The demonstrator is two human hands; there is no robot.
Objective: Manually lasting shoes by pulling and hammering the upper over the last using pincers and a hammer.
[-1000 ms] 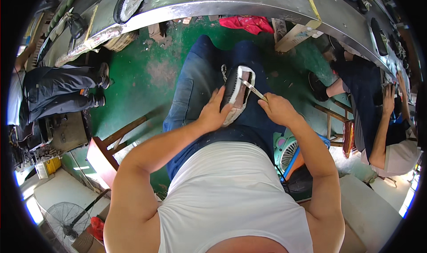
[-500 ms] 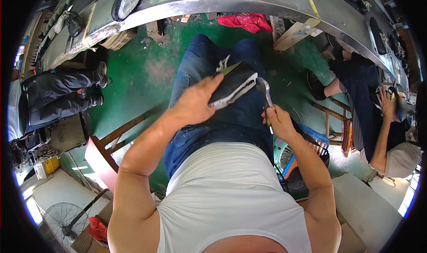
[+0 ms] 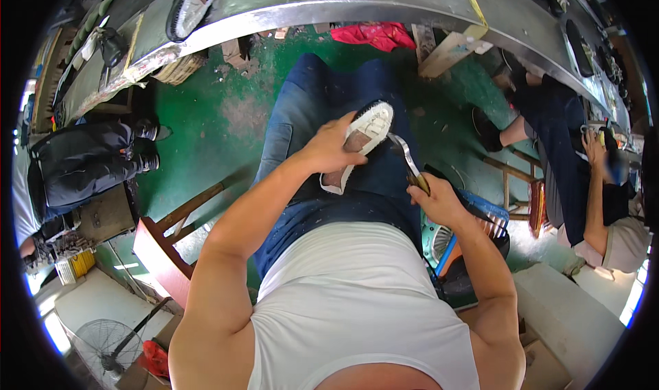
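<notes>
Over my lap, my left hand (image 3: 334,145) is closed around a shoe upper (image 3: 375,124) stretched on a last. Its underside faces up, showing a white folded-in edge around the rim, a pale front part and a brown middle. Black shows along its outer side. My right hand (image 3: 437,199) grips the handles of metal lasting pincers (image 3: 410,160) with a curved, shiny neck. The head of the pincers is close to the right side of the shoe upper; I cannot tell if they touch.
A metal-edged workbench (image 3: 329,13) crosses ahead, with another shoe upper (image 3: 192,9) on it. Red cloth (image 3: 374,36) lies beneath. Co-workers sit at left (image 3: 82,160) and right (image 3: 549,136). A wooden stool (image 3: 165,249), a fan (image 3: 110,349) and a blue basket (image 3: 484,208) stand nearby.
The shoe upper has been turned from its black side so the underside faces up. My left hand has shifted its hold, and the pincers have dropped slightly toward me.
</notes>
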